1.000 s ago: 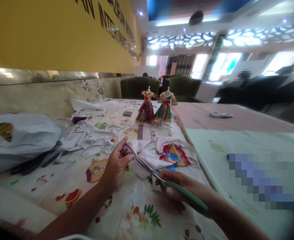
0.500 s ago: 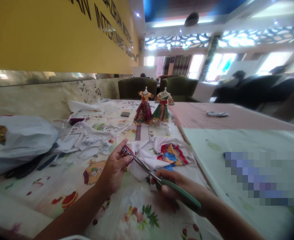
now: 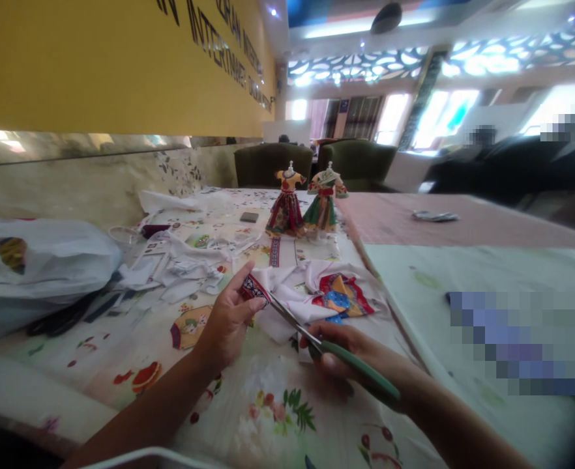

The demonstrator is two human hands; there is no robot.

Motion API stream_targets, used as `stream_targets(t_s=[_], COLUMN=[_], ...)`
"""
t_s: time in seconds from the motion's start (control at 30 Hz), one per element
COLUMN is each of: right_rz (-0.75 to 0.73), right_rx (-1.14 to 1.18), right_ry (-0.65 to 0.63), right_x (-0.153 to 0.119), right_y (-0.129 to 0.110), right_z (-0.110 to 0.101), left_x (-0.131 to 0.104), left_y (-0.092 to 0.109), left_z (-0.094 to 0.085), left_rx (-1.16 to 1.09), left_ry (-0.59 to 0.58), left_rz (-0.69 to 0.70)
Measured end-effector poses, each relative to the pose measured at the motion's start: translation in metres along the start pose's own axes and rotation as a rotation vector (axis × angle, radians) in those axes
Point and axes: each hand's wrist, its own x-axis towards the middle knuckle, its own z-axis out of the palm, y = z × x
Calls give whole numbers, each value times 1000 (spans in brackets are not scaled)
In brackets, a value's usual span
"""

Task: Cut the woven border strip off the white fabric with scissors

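Patterned strip (image 3: 255, 288) in red, black and white, at the middle of the view, apparently held up off the table and slanting down towards the right, with white cloth (image 3: 278, 326) just beside it. Looks like a cutting step. Scissors (image 3: 336, 352) with green handle, points directed to the right end of the strip; cannot tell about contact there, nor about the gap between the blades.

Left hand (image 3: 231, 319) closed in a pinch on the strip, thumb on the near face. Right hand (image 3: 375, 353) curled around the scissors' handle.

For a good cut, better to stretch the strip gently with the left pinch and to line up the blades with its border before closing. Use short, calm snips near the points rather than one long one. Watch the left thumb, quite near the points; draw it back a little first. Check under the blades for loose folds of white cloth, easy to catch by mistake, and spare the red, yellow and blue patch (image 3: 339, 296) to the right.

Further out, a second patterned strip (image 3: 275, 253) flat on the floral tablecloth (image 3: 238, 417), white scraps (image 3: 194, 273) to the left, better not mixed with good pieces, and then a plastic bag (image 3: 47, 273).
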Motion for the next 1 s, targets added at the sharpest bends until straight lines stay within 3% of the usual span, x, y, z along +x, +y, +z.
stream_targets(t_s=[1.0], right_rz=[-62], right_rx=[-55], right_ry=[35], right_x=[1], right_y=[1], right_z=[7], left_x=[-9], left_y=[-5], left_z=[0], left_rx=[51], left_ry=[-153], left_rz=[-13])
